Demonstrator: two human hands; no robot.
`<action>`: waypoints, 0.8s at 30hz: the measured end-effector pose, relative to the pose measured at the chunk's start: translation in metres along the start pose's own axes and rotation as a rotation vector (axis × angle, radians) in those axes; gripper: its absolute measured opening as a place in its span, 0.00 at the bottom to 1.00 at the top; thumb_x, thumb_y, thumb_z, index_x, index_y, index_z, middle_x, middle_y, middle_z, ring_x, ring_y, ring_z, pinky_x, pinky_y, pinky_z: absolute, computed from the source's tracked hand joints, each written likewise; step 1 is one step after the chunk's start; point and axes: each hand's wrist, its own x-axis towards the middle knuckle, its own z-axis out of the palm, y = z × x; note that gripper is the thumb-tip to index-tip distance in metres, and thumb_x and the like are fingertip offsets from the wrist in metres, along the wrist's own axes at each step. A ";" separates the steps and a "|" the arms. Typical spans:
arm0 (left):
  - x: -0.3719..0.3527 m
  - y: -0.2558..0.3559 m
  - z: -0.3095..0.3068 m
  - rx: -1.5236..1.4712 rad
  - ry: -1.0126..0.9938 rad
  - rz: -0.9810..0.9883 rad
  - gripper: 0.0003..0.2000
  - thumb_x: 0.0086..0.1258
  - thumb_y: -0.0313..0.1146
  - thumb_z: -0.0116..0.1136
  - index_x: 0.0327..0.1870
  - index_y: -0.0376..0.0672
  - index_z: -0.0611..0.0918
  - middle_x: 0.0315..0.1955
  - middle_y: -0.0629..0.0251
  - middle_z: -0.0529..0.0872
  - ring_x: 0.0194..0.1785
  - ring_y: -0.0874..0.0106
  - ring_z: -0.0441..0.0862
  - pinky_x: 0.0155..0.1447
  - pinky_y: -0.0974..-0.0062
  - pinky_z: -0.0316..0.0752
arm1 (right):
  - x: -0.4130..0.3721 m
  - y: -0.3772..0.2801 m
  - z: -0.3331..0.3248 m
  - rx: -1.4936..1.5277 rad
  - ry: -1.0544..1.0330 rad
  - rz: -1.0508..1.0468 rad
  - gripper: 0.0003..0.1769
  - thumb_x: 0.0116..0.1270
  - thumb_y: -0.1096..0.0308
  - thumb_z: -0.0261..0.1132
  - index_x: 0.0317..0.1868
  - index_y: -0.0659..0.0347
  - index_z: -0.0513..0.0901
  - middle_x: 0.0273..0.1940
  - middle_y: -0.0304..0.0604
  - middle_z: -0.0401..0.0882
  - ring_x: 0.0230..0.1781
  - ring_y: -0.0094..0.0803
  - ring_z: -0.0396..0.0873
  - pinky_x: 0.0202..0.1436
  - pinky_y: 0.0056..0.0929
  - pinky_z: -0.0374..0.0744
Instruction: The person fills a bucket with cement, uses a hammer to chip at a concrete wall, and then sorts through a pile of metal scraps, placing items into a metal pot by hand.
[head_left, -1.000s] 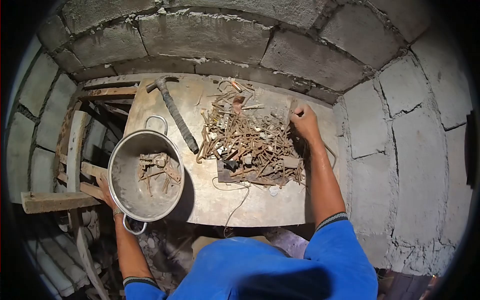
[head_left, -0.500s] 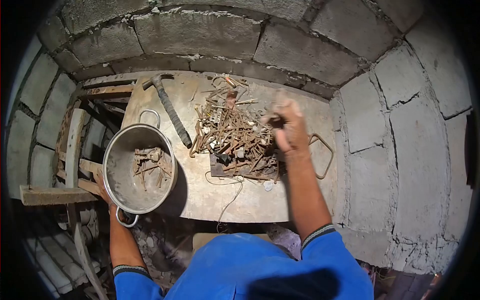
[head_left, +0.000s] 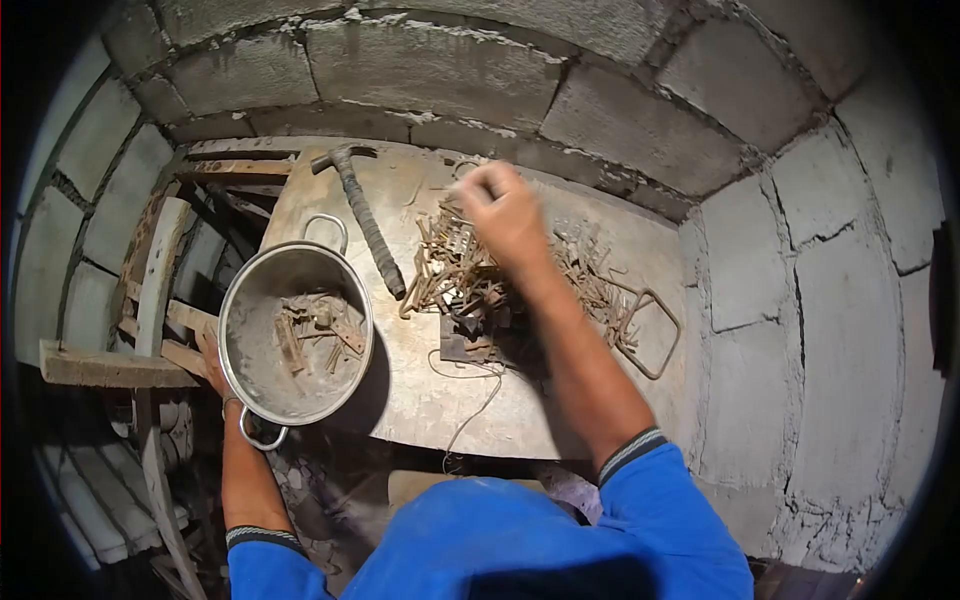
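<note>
Right hand [head_left: 508,215] is over the far part of a heap of rusty nails [head_left: 440,262], its fingers curled round toward the thumb; it is blurred, and I cannot tell whether it has hold of anything. Left hand [head_left: 211,360] is against the left outer side of a metal pot [head_left: 247,350], partly hidden behind it, so how far its fingers are open cannot be told.

The pot stands at the left end of the worktop [head_left: 415,405], mouth upward, with one loop handle on the far side and one on the near side. Inside lie rusty nails and metal scraps [head_left: 322,322], bunched toward the right. Between pot and heap, a claw hammer [head_left: 370,230] with a wrapped handle lies with its head at the far end. A bent metal rod [head_left: 677,320] sits at the heap's right, and a thin wire [head_left: 476,415] trails from the near side toward the worktop's near edge. Concrete blocks [head_left: 430,65] rise behind.
</note>
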 end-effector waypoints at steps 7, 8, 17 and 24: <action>-0.013 0.021 -0.009 0.011 0.042 -0.039 0.35 0.74 0.43 0.56 0.79 0.43 0.60 0.79 0.47 0.57 0.81 0.55 0.56 0.82 0.55 0.43 | 0.057 0.154 -0.004 -0.519 -0.170 -0.008 0.18 0.63 0.62 0.66 0.50 0.63 0.86 0.43 0.59 0.87 0.45 0.54 0.84 0.52 0.42 0.80; -0.014 0.024 -0.009 0.013 0.050 -0.042 0.35 0.74 0.43 0.56 0.79 0.43 0.60 0.79 0.47 0.57 0.81 0.55 0.56 0.82 0.55 0.43 | 0.054 0.157 0.001 -0.452 -0.240 -0.007 0.17 0.64 0.62 0.65 0.49 0.61 0.87 0.44 0.57 0.87 0.46 0.53 0.85 0.53 0.42 0.80; -0.018 0.025 -0.003 0.212 0.087 0.034 0.36 0.73 0.43 0.56 0.81 0.50 0.58 0.80 0.50 0.56 0.82 0.58 0.55 0.82 0.53 0.37 | 0.054 0.034 -0.015 0.041 0.058 0.004 0.11 0.69 0.68 0.61 0.45 0.62 0.88 0.43 0.46 0.90 0.40 0.33 0.87 0.49 0.32 0.83; -0.007 0.039 0.010 0.212 0.083 0.097 0.37 0.73 0.43 0.56 0.81 0.49 0.57 0.80 0.51 0.55 0.82 0.58 0.55 0.82 0.53 0.37 | 0.002 -0.044 0.062 0.196 -0.462 -0.241 0.22 0.69 0.57 0.70 0.57 0.62 0.84 0.50 0.47 0.87 0.47 0.34 0.85 0.56 0.31 0.81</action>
